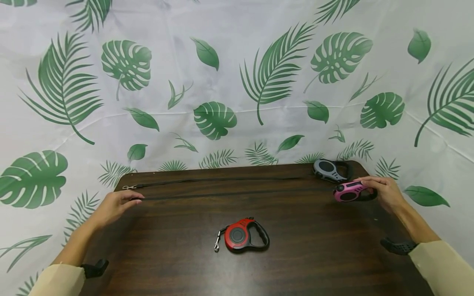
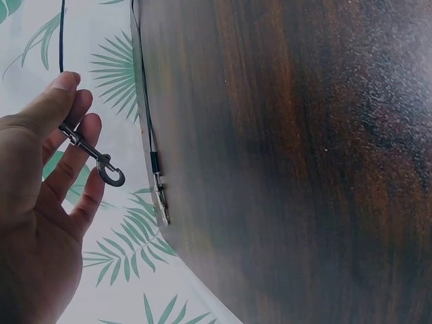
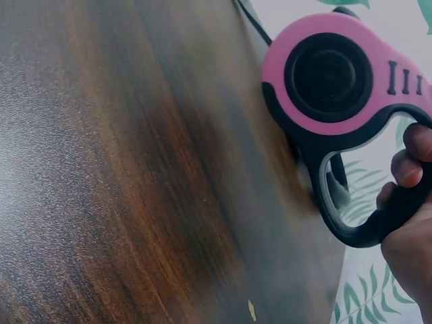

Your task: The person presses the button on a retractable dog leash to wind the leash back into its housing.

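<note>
My right hand (image 1: 383,193) grips the black handle of a pink retractable dog leash (image 1: 348,192) above the table's right side. Its dark cord runs leftward across the table to my left hand (image 1: 117,205), where thumb and finger pinch the cord's end. In the left wrist view a metal snap hook (image 2: 101,162) hangs by the fingers of that hand. Behind the pink leash lies a grey retractable leash (image 1: 327,170), its cord pulled out along the back edge to a metal clip (image 1: 129,187). A red retractable leash (image 1: 238,235) rests mid-table, its short strap and clip to the left.
The dark brown wooden table (image 1: 177,263) has its back edge against a white cloth (image 1: 166,135) printed with green leaves. The same cloth continues along both sides.
</note>
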Available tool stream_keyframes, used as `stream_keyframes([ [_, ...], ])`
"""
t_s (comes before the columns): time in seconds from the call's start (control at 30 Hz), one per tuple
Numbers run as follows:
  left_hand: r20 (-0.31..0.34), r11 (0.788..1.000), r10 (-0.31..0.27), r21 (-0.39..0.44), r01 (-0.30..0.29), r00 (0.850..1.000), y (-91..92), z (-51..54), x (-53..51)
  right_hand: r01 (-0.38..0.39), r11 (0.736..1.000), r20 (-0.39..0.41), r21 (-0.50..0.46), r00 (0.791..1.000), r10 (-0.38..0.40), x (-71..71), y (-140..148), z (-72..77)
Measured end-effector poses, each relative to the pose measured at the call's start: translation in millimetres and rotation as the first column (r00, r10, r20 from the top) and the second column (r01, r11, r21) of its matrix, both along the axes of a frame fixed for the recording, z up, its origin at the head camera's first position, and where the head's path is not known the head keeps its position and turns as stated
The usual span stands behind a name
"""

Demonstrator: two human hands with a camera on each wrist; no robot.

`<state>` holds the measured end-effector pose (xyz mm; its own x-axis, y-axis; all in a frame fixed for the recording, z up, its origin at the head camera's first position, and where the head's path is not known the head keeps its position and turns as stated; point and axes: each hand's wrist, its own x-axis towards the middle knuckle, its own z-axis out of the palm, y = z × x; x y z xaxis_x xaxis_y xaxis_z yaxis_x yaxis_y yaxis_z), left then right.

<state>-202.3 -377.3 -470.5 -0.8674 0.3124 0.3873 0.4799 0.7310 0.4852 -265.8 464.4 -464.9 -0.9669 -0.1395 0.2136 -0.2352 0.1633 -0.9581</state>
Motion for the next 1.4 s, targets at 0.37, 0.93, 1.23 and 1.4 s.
stream_keyframes([
  [0.37, 0.008, 1.000, -0.010, 0.003, 0.010, 1.000, 1.0, 0.7, -0.4, 0.069, 0.997, 0.021, 0.045, 0.997, -0.070, -2.2, -1.3, -2.1],
  [0.93, 0.012, 0.999, -0.023, 0.024, 0.023, 1.000, 2.4, -0.1, -0.2, 0.079, 0.991, 0.020, 0.104, 0.996, -0.082, -1.8, -9.4, -0.2],
  [1.23, 0.025, 1.000, -0.006, 0.026, 0.005, 1.000, 6.7, 1.6, 1.2, 0.096, 0.985, -0.012, 0.142, 0.995, -0.096, -2.8, -15.8, -1.1],
  [1.4, 0.002, 0.999, -0.026, 0.023, 0.026, 1.000, 8.2, 0.5, 0.8, 0.114, 0.969, -0.008, 0.219, 0.993, -0.115, -2.3, -20.8, -3.7],
])
